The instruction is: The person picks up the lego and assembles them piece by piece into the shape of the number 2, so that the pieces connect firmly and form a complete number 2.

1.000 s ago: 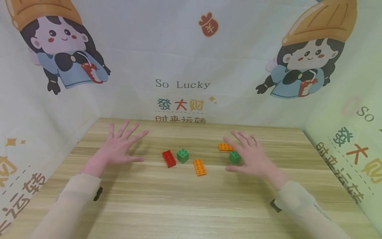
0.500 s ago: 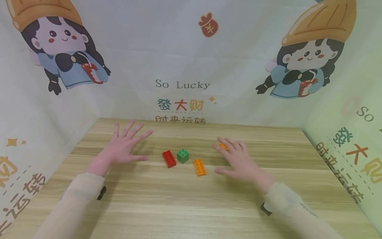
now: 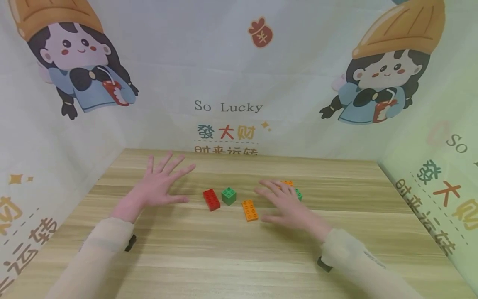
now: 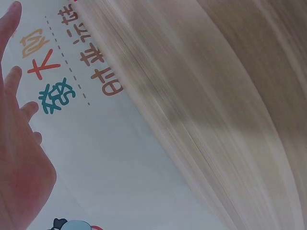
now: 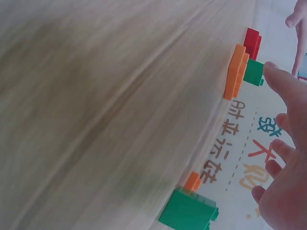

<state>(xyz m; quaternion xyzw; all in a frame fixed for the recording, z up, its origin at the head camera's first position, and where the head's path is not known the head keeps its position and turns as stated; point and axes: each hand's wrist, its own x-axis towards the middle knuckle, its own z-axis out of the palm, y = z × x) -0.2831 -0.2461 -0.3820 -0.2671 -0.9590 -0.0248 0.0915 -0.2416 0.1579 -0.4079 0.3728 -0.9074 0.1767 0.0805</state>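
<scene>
My left hand [image 3: 158, 185] hovers over the table's left side with fingers spread, left of a red toy brick [image 3: 211, 199]. Beside that brick stands a square green brick [image 3: 229, 196], and an orange brick [image 3: 249, 210] lies just in front and to the right. Over the right of the group hangs my right hand [image 3: 285, 205], fingers extended and holding nothing. It partly covers a second orange brick [image 3: 288, 183] and a second green brick [image 3: 298, 194]. In the right wrist view, that green brick [image 5: 189, 210] shows large at the bottom, apart from the hand [image 5: 288, 177].
The wood-grain table [image 3: 209, 257] meets a printed white cloth [image 3: 168, 83] at its back and sides. A small black piece [image 3: 130, 243] sits at the left cuff and another black piece [image 3: 324, 264] at the right cuff.
My right hand has moved left, from over the right-hand bricks toward the middle orange one. My left hand has drifted slightly right. The bricks lie where they were.
</scene>
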